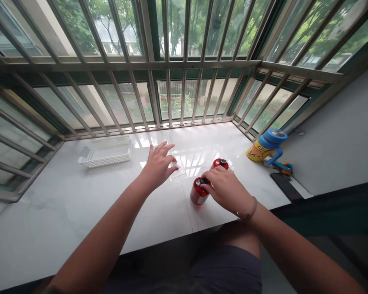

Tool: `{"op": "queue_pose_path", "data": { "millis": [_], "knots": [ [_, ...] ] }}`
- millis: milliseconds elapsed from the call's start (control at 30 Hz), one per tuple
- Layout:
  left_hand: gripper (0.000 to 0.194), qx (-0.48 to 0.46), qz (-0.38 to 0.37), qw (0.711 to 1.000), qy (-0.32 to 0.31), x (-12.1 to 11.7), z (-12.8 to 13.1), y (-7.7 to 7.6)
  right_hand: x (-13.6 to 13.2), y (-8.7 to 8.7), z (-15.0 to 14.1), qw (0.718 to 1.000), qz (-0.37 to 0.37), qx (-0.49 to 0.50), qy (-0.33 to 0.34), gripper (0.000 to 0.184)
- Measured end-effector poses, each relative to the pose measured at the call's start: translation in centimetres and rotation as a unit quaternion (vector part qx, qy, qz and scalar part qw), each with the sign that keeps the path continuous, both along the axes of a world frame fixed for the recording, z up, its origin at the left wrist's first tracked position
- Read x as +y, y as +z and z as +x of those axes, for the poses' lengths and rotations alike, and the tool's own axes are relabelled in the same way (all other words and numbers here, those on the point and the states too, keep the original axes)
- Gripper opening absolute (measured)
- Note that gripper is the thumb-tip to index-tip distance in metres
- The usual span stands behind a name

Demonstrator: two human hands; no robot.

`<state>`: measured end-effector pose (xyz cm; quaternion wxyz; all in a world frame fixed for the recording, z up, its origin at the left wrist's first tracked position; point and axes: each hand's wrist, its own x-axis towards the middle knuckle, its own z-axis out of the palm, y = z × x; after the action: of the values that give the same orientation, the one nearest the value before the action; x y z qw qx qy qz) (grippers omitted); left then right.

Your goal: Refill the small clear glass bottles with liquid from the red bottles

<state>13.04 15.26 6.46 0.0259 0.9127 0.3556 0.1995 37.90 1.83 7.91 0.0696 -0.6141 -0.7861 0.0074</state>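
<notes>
My right hand [225,188] grips the black top of a small red bottle [199,197], which stands upright on the white sill. Thumb and fingers close around that top and hide part of it. Just behind the hand is a second red bottle [220,163], also with a black top. To the left, my left hand [160,165] hovers over the sill with its fingers spread and the thumb apart. Close to its fingertips lies a clear, see-through item [178,170]; its kind and whether the hand touches it are hard to make out.
A white perforated basket [107,163] sits at the back left of the glossy sill [79,212]. At the right stand a blue and yellow drinking bottle [265,146], a dark phone [284,185] and a small blue-orange item [284,167]. Metal window bars [168,98] enclose the back.
</notes>
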Motion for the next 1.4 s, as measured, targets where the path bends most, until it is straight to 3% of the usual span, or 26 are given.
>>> {"op": "queue_pose_path", "data": {
  "millis": [167, 333, 467, 567, 667, 767, 900, 1000, 1133, 1267, 1400],
  "knots": [
    [0.005, 0.011, -0.045, 0.999, 0.004, -4.8, -5.8, -1.6, -0.3, -2.3, -1.7, 1.0, -0.005, 0.003, 0.002, 0.013],
    [0.004, -0.016, -0.119, 0.992, 0.032, -7.0, -9.3, -4.4, 0.0, -3.6, -2.4, 1.0, -0.002, 0.026, 0.017, 0.015],
    [0.004, -0.022, -0.147, 0.988, 0.047, -8.1, -10.3, -5.9, 0.6, -2.7, -0.9, 0.999, 0.045, 0.017, 0.0, 0.031],
    [0.009, -0.025, -0.155, 0.986, 0.058, -8.7, -10.4, -6.6, 2.0, -2.0, 1.7, 0.988, 0.095, -0.064, -0.102, 0.044],
    [0.012, -0.038, -0.162, 0.984, 0.068, -9.0, -10.3, -7.2, 3.9, -2.5, 4.5, 0.976, 0.045, -0.115, -0.178, 0.055],
    [0.028, -0.054, -0.174, 0.981, 0.069, -9.5, -10.5, -7.3, 5.6, -3.6, 6.4, 0.978, -0.024, -0.108, -0.175, 0.039],
    [0.056, -0.09, -0.208, 0.972, 0.068, -9.9, -11.3, -6.5, 6.9, -4.4, 7.1, 0.983, -0.026, -0.086, -0.16, 0.03],
    [0.052, -0.134, -0.217, 0.963, 0.092, -8.3, -11.4, -5.3, 8.0, -4.1, 6.4, 0.986, -0.023, -0.056, -0.154, 0.027],
    [0.062, -0.137, -0.221, 0.956, 0.134, -2.4, -9.7, -5.2, 10.7, -3.5, 4.3, 0.989, -0.021, -0.036, -0.14, 0.03],
    [0.089, -0.089, -0.239, 0.956, 0.144, 4.8, -6.4, -7.3, 14.2, -3.0, 1.4, 0.992, -0.019, -0.026, -0.122, 0.035],
    [0.124, -0.037, -0.238, 0.964, 0.109, 9.0, -3.4, -9.7, 17.5, -2.7, -0.9, 0.994, -0.021, -0.019, -0.11, 0.035]
  ]
}}
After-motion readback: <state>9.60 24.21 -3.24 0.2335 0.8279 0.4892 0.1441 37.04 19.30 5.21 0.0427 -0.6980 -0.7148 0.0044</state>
